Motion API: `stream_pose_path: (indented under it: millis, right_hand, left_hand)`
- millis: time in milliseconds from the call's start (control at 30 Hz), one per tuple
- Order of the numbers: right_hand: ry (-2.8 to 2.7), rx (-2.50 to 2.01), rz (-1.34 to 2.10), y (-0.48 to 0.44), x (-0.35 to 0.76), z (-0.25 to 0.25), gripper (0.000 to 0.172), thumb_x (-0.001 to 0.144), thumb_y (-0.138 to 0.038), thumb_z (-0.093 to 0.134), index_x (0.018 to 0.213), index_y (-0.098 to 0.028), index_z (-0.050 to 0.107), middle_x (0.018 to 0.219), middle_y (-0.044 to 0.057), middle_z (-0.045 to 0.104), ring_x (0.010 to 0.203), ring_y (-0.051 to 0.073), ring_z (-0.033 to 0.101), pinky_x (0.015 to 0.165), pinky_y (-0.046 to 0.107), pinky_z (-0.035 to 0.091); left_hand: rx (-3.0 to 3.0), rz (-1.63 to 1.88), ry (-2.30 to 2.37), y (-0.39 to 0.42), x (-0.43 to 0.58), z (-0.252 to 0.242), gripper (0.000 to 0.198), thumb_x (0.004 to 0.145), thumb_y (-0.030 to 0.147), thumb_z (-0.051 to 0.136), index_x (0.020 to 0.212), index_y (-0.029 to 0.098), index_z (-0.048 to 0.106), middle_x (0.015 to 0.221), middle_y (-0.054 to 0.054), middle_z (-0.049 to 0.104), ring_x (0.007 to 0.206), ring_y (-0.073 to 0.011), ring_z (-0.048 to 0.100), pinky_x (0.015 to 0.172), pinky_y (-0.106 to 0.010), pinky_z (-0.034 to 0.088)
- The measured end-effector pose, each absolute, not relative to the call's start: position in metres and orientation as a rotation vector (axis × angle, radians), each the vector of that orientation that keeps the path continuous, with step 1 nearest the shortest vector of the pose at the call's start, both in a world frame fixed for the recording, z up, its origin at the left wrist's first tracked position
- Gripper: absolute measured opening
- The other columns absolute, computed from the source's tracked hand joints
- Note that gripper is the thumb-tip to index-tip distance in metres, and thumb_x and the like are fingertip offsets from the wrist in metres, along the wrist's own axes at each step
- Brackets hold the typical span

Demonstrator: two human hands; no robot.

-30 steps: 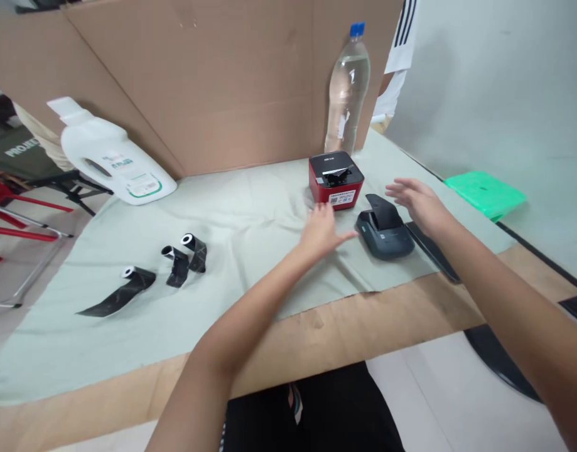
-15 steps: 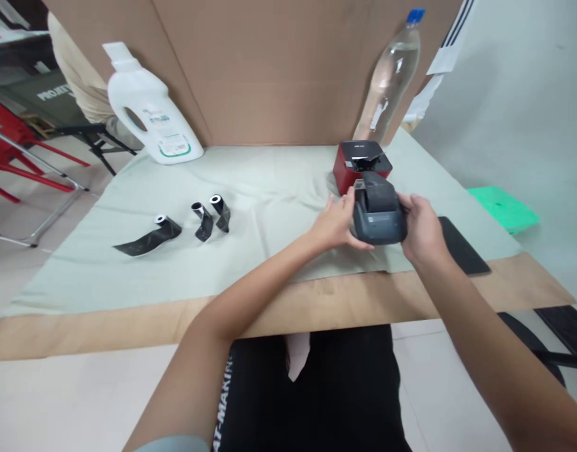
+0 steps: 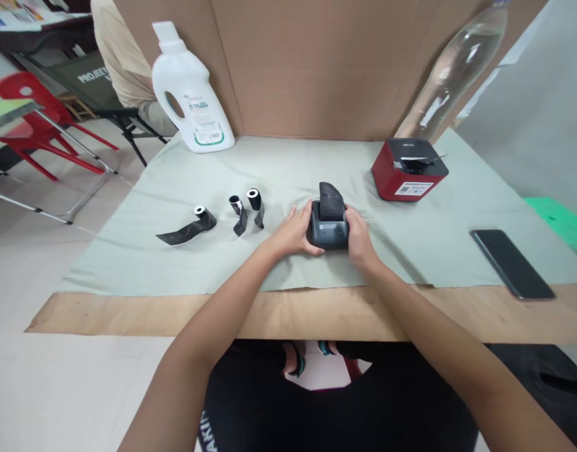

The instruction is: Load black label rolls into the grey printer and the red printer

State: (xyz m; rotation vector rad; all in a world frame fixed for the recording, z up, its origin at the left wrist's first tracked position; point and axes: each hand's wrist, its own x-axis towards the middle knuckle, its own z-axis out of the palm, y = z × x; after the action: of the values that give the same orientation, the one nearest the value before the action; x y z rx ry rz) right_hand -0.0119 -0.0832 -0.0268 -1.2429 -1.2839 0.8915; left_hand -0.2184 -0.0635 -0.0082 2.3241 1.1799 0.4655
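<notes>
1. Left hand (image 3: 294, 231) and right hand (image 3: 358, 233) reach forward, palms inward, fingers (image 3: 301, 215) clasping both sides of the small dark grey plastic box printer (image 3: 328, 227).
2. Printer rests mid-tabletop (image 3: 316, 314) on pale green cloth (image 3: 410, 251), front facing the person, lid raised at rear.

A makeshift work station in a plain, pale-floored room: a bare wooden table (image 3: 316, 314) draped with a pale green cloth (image 3: 175, 257) and screened at the back by sheets of brown cardboard (image 3: 307, 63). A red chair (image 3: 38, 119) and a second person (image 3: 118, 56) seated beyond the screen suggest a shared workroom rather than a home. A dark label printer (image 3: 329, 220), a red printer (image 3: 408, 169) and a phone (image 3: 512, 262) sit on the cloth.
</notes>
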Motion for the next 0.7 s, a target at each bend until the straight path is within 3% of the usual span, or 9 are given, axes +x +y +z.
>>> stream_pose_path:
  millis: [167, 300, 533, 700]
  right_hand:
    - [-1.247, -1.332, 0.911, -0.094, -0.008, -0.023, 0.088, 0.093, -0.084, 0.056, 0.153, -0.020, 0.064, 0.169, 0.013, 0.054, 0.165, 0.034, 0.040, 0.142, 0.054, 0.022]
    - [-1.269, -1.321, 0.932, -0.097, -0.010, -0.021, 0.089, 0.093, -0.086, 0.056, 0.157, -0.024, 0.059, 0.173, 0.011, 0.051, 0.169, 0.033, 0.032, 0.143, 0.055, 0.020]
    - [-1.222, -1.281, 0.959, -0.100, -0.007, -0.021, 0.089, 0.094, -0.076, 0.061, 0.166, -0.027, 0.042, 0.176, 0.014, 0.044, 0.169, 0.034, 0.034, 0.140, 0.060, 0.024]
    - [-1.182, -1.299, 1.004, -0.101, -0.002, -0.014, 0.083, 0.096, -0.071, 0.060, 0.162, -0.024, 0.042, 0.165, 0.016, 0.058, 0.159, 0.034, 0.050, 0.139, 0.059, 0.029]
  left_hand:
    - [2.332, 0.328, 1.347, -0.085, -0.211, 0.005, 0.134, 0.077, 0.050, 0.091, 0.175, 0.005, 0.010, 0.179, -0.031, 0.027, 0.169, -0.0411, 0.030, 0.141, -0.059, 0.017]
    - [2.291, 0.295, 1.513, -0.106, -0.200, 0.009, 0.121, 0.085, 0.053, 0.085, 0.172, 0.002, 0.018, 0.177, -0.033, 0.030, 0.167, -0.0415, 0.035, 0.140, -0.057, 0.024]
    - [2.324, 0.309, 1.486, -0.111, -0.200, 0.007, 0.121, 0.089, 0.067, 0.076, 0.172, 0.002, 0.018, 0.178, -0.033, 0.029, 0.169, -0.0447, 0.029, 0.137, -0.062, 0.026]
    - [2.394, 0.225, 1.497, -0.112, -0.202, 0.015, 0.113, 0.094, 0.071, 0.067, 0.171, 0.000, 0.025, 0.177, -0.031, 0.033, 0.167, -0.0437, 0.033, 0.138, -0.057, 0.028]
